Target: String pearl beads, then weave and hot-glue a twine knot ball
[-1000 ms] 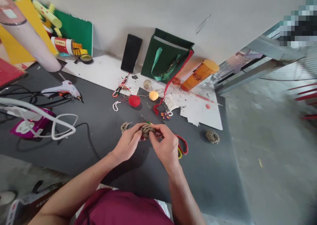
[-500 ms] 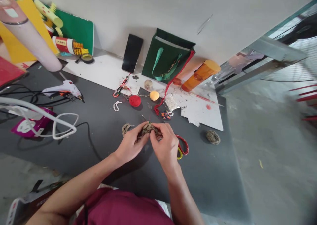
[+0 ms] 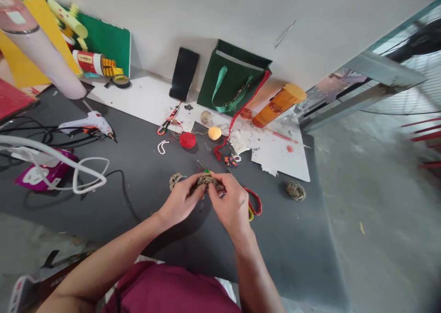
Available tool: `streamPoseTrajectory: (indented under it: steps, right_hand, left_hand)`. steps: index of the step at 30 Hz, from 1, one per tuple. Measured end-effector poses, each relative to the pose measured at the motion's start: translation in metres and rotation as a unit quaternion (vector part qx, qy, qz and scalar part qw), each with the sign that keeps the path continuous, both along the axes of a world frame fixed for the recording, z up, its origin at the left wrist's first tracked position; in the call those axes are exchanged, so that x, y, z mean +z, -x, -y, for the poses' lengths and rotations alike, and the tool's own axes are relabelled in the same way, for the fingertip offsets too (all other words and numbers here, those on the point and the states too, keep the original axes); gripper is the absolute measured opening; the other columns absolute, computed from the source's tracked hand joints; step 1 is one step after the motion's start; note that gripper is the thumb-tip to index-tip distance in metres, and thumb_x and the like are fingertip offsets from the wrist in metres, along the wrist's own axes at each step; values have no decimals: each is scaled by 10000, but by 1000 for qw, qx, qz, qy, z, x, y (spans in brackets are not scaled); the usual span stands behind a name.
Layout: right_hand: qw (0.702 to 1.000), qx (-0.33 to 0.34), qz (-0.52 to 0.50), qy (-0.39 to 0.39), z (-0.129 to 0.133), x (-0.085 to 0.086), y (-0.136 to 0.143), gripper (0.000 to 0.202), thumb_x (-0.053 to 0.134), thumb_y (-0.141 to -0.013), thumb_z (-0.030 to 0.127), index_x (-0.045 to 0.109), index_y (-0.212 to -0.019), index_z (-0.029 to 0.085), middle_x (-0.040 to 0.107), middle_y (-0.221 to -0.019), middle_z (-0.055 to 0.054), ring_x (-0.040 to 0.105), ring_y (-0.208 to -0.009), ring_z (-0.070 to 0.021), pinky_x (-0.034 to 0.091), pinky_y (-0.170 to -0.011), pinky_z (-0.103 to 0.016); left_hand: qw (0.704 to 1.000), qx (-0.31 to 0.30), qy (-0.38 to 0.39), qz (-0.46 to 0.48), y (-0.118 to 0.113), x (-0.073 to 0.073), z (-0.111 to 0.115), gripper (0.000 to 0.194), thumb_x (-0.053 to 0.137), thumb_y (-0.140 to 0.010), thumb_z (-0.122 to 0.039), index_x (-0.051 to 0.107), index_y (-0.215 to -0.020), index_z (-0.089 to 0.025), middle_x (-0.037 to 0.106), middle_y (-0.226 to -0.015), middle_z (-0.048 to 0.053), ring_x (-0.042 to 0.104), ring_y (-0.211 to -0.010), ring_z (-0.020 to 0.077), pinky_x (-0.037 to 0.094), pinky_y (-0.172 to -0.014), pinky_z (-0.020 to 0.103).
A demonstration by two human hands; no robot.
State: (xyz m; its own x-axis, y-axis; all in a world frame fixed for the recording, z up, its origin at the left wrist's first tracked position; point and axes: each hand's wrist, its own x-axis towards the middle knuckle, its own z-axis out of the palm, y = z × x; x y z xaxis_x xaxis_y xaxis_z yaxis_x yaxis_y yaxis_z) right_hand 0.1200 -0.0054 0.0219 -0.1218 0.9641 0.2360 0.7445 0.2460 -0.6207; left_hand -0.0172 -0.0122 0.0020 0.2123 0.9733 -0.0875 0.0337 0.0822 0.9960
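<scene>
A small twine ball (image 3: 206, 181) sits between both hands, just above the middle of the dark counter (image 3: 165, 166). The left hand (image 3: 179, 202) pinches its left side and the right hand (image 3: 231, 200) pinches its right side, so the fingers of both are clamped on the ball.

Just right of the right hand lie scissors (image 3: 254, 202) with red and yellow handles. A little twine coil (image 3: 175, 180) lies just left of the ball. Another twine ball (image 3: 296, 191) rests near the right edge.

Farther back are a red ball (image 3: 187, 140), a yellow ball (image 3: 214, 133) and a string of white beads (image 3: 161, 146). A green bag (image 3: 233, 80), a phone (image 3: 183, 74) and an orange cup (image 3: 279, 104) are at the back edge by the wall. A glue gun (image 3: 87, 123) lies toward the left side.
</scene>
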Motion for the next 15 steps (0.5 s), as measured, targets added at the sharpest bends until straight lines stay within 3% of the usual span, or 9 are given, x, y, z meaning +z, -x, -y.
streamPoseTrajectory:
  steps: [4,9,15]
  right_hand:
    - [1000,-20,-13,-10,1,-3,1,149,519,-806,143,615,-913,184,679,-824,-63,645,-656,-178,523,-603,-285]
    - [996,69,55,23,2,4,-3,306,486,-790,73,617,-1045,180,662,-981,-102,659,-876,-230,533,-734,-333]
    - [999,-1,-36,18,-1,1,-3,192,512,-767,123,648,-893,176,670,-815,-55,613,-617,-147,518,-592,-255]
  left_hand:
    - [1000,-1,-1,-8,-2,2,1,340,446,-902,-324,600,-1130,-124,650,-839,51,565,-679,143,460,-632,245]
    - [997,-36,-5,-75,1,-2,1,277,433,-902,-308,629,-964,-122,587,-702,22,514,-621,136,424,-599,246]
    - [998,-24,-2,-51,4,-2,-2,319,363,-932,-320,624,-955,-138,566,-655,3,541,-621,129,429,-621,239]
